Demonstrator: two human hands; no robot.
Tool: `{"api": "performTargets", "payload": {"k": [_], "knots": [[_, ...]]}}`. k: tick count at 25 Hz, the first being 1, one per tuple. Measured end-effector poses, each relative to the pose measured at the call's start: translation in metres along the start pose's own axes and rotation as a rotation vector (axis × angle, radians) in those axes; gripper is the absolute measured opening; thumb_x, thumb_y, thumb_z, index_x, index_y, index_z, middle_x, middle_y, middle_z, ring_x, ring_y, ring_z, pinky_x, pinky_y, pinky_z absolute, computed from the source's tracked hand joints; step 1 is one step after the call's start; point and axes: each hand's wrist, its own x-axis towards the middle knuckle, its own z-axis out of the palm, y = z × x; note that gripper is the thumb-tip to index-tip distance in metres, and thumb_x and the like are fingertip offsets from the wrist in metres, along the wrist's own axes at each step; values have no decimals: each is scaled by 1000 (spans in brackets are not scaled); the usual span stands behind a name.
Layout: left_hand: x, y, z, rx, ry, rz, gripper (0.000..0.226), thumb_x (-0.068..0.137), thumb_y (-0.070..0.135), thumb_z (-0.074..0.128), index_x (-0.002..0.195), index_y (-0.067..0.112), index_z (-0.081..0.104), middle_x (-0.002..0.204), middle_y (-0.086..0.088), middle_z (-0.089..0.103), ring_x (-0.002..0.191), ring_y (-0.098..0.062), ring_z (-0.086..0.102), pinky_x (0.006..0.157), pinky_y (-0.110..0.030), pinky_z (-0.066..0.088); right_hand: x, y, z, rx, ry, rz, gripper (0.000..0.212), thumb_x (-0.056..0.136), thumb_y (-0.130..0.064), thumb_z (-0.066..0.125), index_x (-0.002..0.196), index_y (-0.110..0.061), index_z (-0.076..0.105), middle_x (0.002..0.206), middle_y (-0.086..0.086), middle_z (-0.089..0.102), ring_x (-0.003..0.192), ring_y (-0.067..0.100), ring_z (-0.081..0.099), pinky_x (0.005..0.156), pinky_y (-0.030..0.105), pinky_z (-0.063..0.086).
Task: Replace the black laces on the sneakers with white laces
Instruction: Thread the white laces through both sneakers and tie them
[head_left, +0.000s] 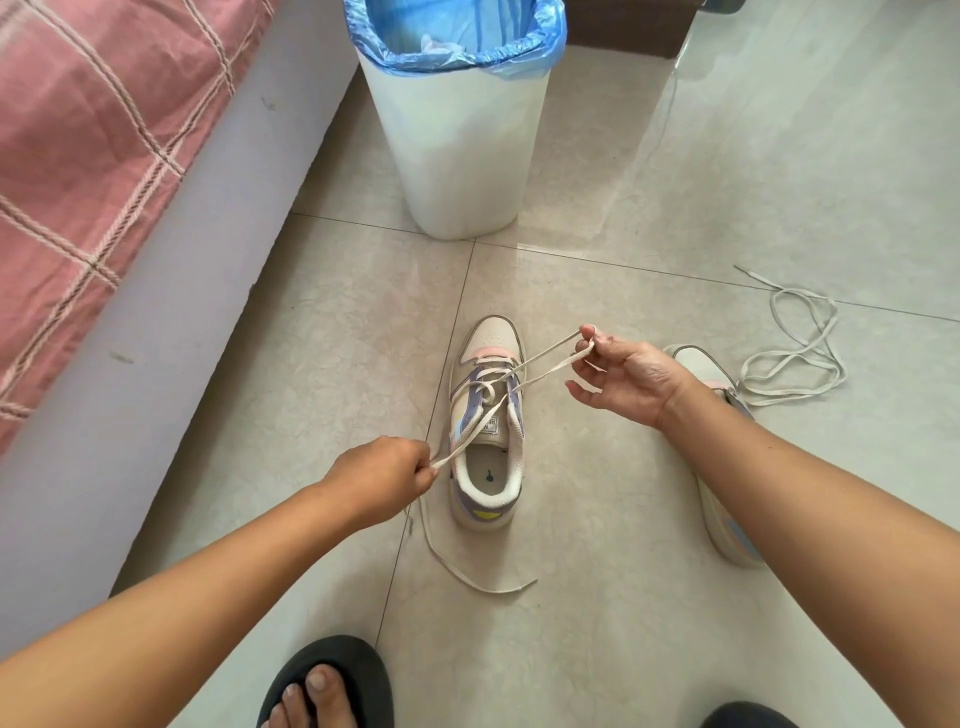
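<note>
A pastel sneaker (488, 431) stands on the floor tiles, toe pointing away. A white lace (470, 439) runs through its front eyelets. My left hand (387, 475) grips one stretch of that lace just left of the shoe's opening; the loose tail curls on the floor (457, 566) below it. My right hand (626, 379) pinches the other stretch between thumb and fingers, pulled up and to the right of the toe. A second sneaker (722, 499) lies behind my right forearm, partly hidden. Another white lace (795, 353) lies loose on the floor at far right.
A white bin (457, 156) with a blue liner stands just beyond the sneaker. A bed with a pink checked cover (88, 171) runs along the left. My feet in dark slippers (332, 686) are at the bottom edge.
</note>
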Motion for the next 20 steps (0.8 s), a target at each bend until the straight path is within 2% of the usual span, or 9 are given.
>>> {"api": "performTargets", "payload": {"k": [3, 5, 8, 11, 14, 16, 18, 20], "knots": [[0, -2, 0, 48, 18, -7, 25, 98, 36, 39, 80, 21, 45, 70, 8, 45, 72, -17, 47, 57, -27, 32, 2, -7, -1, -62, 29, -6, 38, 94, -10, 46, 69, -19, 73, 74, -6, 55, 73, 7, 49, 77, 31, 43], [0, -3, -3, 109, 60, -1, 25, 99, 36, 37, 85, 19, 47, 79, 5, 51, 77, -19, 51, 61, -27, 33, 2, -9, -2, -119, 15, -39, 44, 95, -9, 46, 63, -19, 74, 71, -7, 57, 70, 7, 48, 72, 28, 41], [-2, -3, -10, 349, 152, 42, 28, 100, 36, 34, 99, 16, 54, 100, 1, 58, 90, -22, 58, 64, -28, 33, 2, -9, -2, -39, -2, -30, 30, 96, -11, 44, 77, -18, 67, 72, -5, 59, 68, 10, 50, 67, 25, 38], [-6, 6, -15, 525, 118, 88, 25, 100, 31, 35, 104, 15, 55, 106, -1, 59, 96, -23, 59, 67, -30, 30, 3, -8, -3, 10, 9, 13, 24, 95, -19, 40, 78, -18, 56, 67, -5, 52, 61, 11, 43, 63, 24, 33], [-6, 25, -21, 436, 100, 124, 26, 96, 38, 44, 101, 16, 57, 105, -1, 58, 97, -23, 58, 66, -28, 32, 7, -2, -3, -18, -5, 19, 30, 99, -24, 36, 73, -19, 50, 56, -6, 45, 56, 10, 35, 62, 22, 31], [3, 38, -27, 259, 282, 135, 28, 97, 35, 41, 103, 13, 57, 105, -3, 54, 99, -25, 54, 67, -29, 34, 9, 2, -2, -16, 4, 9, 31, 101, -26, 35, 73, -19, 49, 53, -6, 44, 55, 9, 33, 59, 20, 31], [19, 53, -30, 105, 451, 153, 28, 98, 28, 39, 104, 9, 60, 112, -6, 48, 105, -25, 46, 77, -32, 33, 11, 2, -3, -25, 42, -11, 30, 101, -27, 37, 75, -19, 51, 54, -7, 45, 56, 8, 35, 58, 20, 34], [40, 67, -28, 127, 417, 180, 28, 97, 28, 42, 107, 13, 63, 128, -5, 39, 119, -25, 33, 92, -33, 28, 10, 0, -5, -40, 83, -21, 29, 100, -27, 39, 77, -19, 54, 55, -7, 47, 57, 8, 39, 60, 22, 38]]}}
